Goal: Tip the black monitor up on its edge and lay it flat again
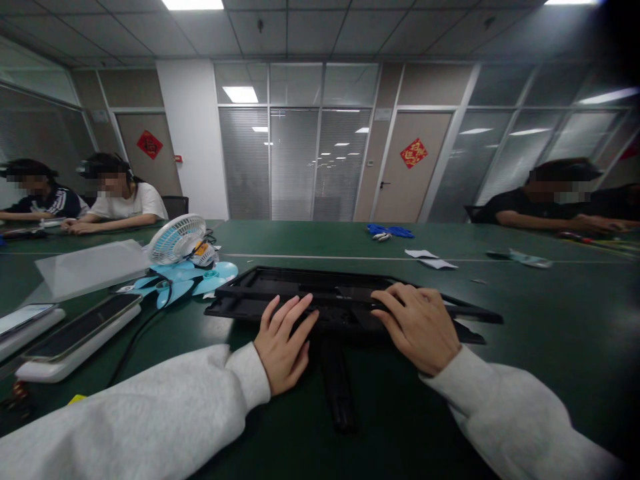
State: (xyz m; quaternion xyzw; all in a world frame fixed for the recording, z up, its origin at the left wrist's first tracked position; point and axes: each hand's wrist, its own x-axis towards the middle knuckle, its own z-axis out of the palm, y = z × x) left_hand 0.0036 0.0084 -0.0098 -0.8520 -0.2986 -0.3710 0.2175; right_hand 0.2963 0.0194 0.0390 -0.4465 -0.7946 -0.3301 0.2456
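Note:
A large flat black plastic housing [295, 310], resembling a monitor casing with a raised rim, lies in front of me on the green table. A black bar-shaped part [339, 393] extends from beneath it towards me. My left hand [285, 343] rests at the housing's near left side, fingers stretched out and slightly spread. On the right, my right hand [417, 323] has its fingers bent over the near part of the housing, with the thumb below, gripping it. The fingertips' exact hold is partly hidden.
Left stand a white fan cage [177, 240], light-blue fan blades [175, 280], a clear sheet [93, 267] and phones on white blocks [83, 333]. A black cable [133, 347] trails nearby. Blue gloves [393, 231] and white papers [437, 263] lie farther back. Other people sit at both sides.

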